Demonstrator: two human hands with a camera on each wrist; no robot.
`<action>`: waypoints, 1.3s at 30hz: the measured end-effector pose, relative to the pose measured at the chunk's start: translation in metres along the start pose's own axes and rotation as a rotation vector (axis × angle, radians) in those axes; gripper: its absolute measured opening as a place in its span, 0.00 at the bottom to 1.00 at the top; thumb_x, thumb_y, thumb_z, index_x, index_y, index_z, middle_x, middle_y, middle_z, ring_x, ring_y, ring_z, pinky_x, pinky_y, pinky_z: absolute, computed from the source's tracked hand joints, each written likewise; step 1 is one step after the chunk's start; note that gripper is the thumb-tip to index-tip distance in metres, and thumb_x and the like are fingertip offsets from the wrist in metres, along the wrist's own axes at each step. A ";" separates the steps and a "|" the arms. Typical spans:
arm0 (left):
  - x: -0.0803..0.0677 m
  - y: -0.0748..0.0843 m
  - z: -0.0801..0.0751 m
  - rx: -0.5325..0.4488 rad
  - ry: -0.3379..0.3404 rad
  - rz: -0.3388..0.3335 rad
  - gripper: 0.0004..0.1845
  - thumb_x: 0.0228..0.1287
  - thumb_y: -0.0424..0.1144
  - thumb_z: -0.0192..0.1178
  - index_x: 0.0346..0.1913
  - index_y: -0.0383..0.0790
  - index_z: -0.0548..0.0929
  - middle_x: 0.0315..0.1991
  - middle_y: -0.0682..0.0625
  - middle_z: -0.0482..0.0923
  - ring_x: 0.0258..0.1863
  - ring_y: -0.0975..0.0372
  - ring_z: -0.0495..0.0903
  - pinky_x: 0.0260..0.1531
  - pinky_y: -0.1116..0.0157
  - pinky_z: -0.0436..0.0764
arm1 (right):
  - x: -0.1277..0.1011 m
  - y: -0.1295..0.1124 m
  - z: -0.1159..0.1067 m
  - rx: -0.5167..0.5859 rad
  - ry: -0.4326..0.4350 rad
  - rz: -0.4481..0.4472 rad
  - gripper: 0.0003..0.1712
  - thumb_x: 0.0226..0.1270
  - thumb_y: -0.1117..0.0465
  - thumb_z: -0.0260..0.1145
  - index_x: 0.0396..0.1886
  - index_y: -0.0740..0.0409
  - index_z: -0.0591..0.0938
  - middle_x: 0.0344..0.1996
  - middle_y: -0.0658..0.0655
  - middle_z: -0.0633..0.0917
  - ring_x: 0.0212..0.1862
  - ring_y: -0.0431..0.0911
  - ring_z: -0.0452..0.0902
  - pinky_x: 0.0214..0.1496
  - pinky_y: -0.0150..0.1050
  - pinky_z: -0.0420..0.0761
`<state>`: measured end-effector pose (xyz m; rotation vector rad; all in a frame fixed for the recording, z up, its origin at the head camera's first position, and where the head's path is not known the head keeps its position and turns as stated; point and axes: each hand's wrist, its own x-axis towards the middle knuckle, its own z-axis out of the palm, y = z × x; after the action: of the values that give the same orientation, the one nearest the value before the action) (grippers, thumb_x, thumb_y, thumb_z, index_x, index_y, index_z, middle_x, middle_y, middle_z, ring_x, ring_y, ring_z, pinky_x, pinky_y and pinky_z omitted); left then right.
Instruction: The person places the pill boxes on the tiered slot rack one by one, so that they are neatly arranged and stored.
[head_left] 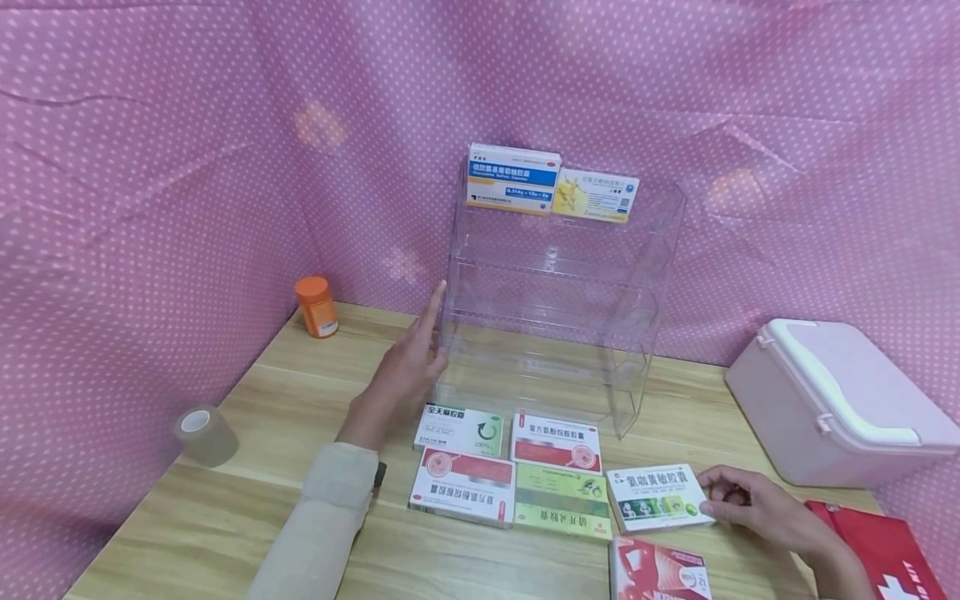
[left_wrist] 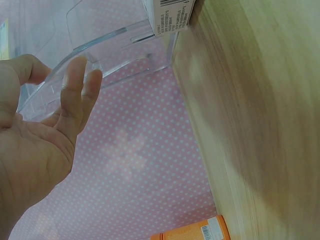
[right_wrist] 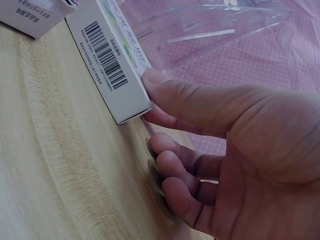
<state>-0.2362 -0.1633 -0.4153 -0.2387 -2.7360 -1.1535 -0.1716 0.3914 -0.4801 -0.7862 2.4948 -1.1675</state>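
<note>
My left hand (head_left: 408, 367) is raised beside the left wall of a clear acrylic tiered shelf (head_left: 555, 333), fingers straight, index fingertip against its edge. In the left wrist view the left hand's (left_wrist: 45, 140) fingers lie along the clear shelf (left_wrist: 100, 45). My right hand (head_left: 757, 504) pinches the right edge of a white-and-green medicine box (head_left: 656, 497) lying flat on the wooden table (head_left: 262, 433). The right wrist view shows the right hand's (right_wrist: 225, 150) thumb on the corner of the box (right_wrist: 107, 65), the other fingers curled against the table.
Several more medicine boxes (head_left: 462, 486) lie in front of the shelf; two boxes (head_left: 513, 177) stand on its top tier. An orange bottle (head_left: 317, 307) and a tape roll (head_left: 204, 435) sit left. A pink case (head_left: 832, 400) and red bag (head_left: 885, 550) sit right.
</note>
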 end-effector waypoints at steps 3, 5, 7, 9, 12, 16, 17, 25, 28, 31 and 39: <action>0.000 0.000 0.000 0.000 0.001 -0.006 0.59 0.76 0.32 0.59 0.85 0.80 0.29 0.80 0.43 0.67 0.60 0.47 0.82 0.52 0.47 0.89 | 0.000 -0.001 0.001 -0.013 0.016 0.007 0.19 0.73 0.71 0.68 0.60 0.74 0.80 0.34 0.45 0.81 0.34 0.35 0.73 0.32 0.31 0.72; 0.000 -0.001 0.001 -0.004 0.003 -0.009 0.59 0.76 0.31 0.59 0.84 0.82 0.29 0.81 0.44 0.66 0.60 0.47 0.82 0.53 0.46 0.89 | 0.001 -0.002 0.002 -0.021 0.020 0.011 0.23 0.73 0.71 0.68 0.64 0.77 0.78 0.34 0.45 0.80 0.34 0.35 0.73 0.32 0.32 0.72; 0.000 -0.002 0.001 -0.006 0.001 -0.009 0.60 0.76 0.31 0.59 0.83 0.83 0.28 0.81 0.44 0.66 0.61 0.47 0.82 0.54 0.46 0.89 | 0.001 -0.002 0.002 -0.025 0.014 0.013 0.26 0.74 0.70 0.68 0.67 0.78 0.76 0.35 0.45 0.80 0.35 0.35 0.72 0.32 0.32 0.71; -0.001 -0.002 0.001 -0.005 0.002 -0.007 0.60 0.76 0.31 0.59 0.83 0.83 0.28 0.81 0.43 0.67 0.60 0.47 0.82 0.54 0.46 0.89 | 0.002 -0.003 0.001 -0.010 0.008 0.015 0.28 0.75 0.70 0.68 0.71 0.76 0.74 0.36 0.47 0.81 0.35 0.36 0.72 0.32 0.32 0.72; 0.000 -0.003 0.001 -0.001 0.001 0.000 0.60 0.76 0.31 0.59 0.83 0.83 0.27 0.79 0.43 0.69 0.59 0.47 0.83 0.51 0.48 0.89 | 0.002 -0.003 0.000 0.006 0.000 -0.011 0.32 0.75 0.70 0.67 0.75 0.71 0.72 0.37 0.49 0.81 0.36 0.38 0.74 0.33 0.32 0.73; 0.001 -0.003 0.001 -0.003 0.004 0.008 0.59 0.76 0.31 0.58 0.84 0.81 0.28 0.78 0.42 0.70 0.60 0.47 0.83 0.52 0.48 0.89 | 0.002 -0.003 -0.001 0.032 -0.011 -0.034 0.32 0.75 0.71 0.66 0.77 0.66 0.72 0.39 0.51 0.81 0.37 0.39 0.75 0.34 0.32 0.75; 0.002 -0.002 0.001 -0.008 0.004 0.006 0.59 0.77 0.31 0.58 0.84 0.81 0.29 0.77 0.42 0.70 0.60 0.47 0.82 0.53 0.47 0.88 | 0.002 -0.004 -0.002 0.035 -0.014 -0.033 0.32 0.76 0.71 0.66 0.77 0.66 0.73 0.39 0.51 0.82 0.37 0.38 0.75 0.34 0.32 0.75; 0.002 0.000 0.000 -0.010 0.005 -0.002 0.58 0.76 0.31 0.59 0.85 0.80 0.30 0.75 0.42 0.73 0.60 0.48 0.83 0.52 0.47 0.88 | 0.002 -0.003 -0.002 0.015 -0.017 -0.034 0.30 0.75 0.71 0.67 0.74 0.70 0.73 0.40 0.49 0.82 0.38 0.37 0.75 0.35 0.31 0.75; 0.001 0.000 0.000 -0.006 0.009 -0.001 0.59 0.76 0.31 0.59 0.85 0.80 0.30 0.74 0.42 0.73 0.59 0.48 0.83 0.51 0.48 0.89 | 0.001 -0.004 -0.003 0.003 -0.026 -0.062 0.31 0.75 0.70 0.67 0.75 0.69 0.73 0.39 0.52 0.81 0.38 0.37 0.75 0.36 0.30 0.75; 0.001 0.000 0.000 -0.006 0.010 0.000 0.60 0.76 0.31 0.59 0.84 0.82 0.29 0.74 0.42 0.73 0.59 0.48 0.83 0.51 0.48 0.89 | 0.001 -0.003 -0.003 -0.003 -0.032 -0.085 0.33 0.75 0.70 0.67 0.76 0.68 0.72 0.39 0.56 0.80 0.38 0.37 0.75 0.36 0.30 0.75; 0.001 0.001 0.001 -0.016 0.005 -0.007 0.58 0.77 0.32 0.59 0.85 0.80 0.30 0.76 0.42 0.71 0.60 0.47 0.82 0.57 0.45 0.88 | -0.001 -0.001 -0.002 0.029 -0.039 -0.053 0.31 0.74 0.71 0.67 0.74 0.67 0.73 0.39 0.59 0.79 0.38 0.38 0.74 0.36 0.32 0.74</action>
<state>-0.2368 -0.1623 -0.4152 -0.2274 -2.7266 -1.1763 -0.1713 0.3925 -0.4784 -0.8636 2.4338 -1.1912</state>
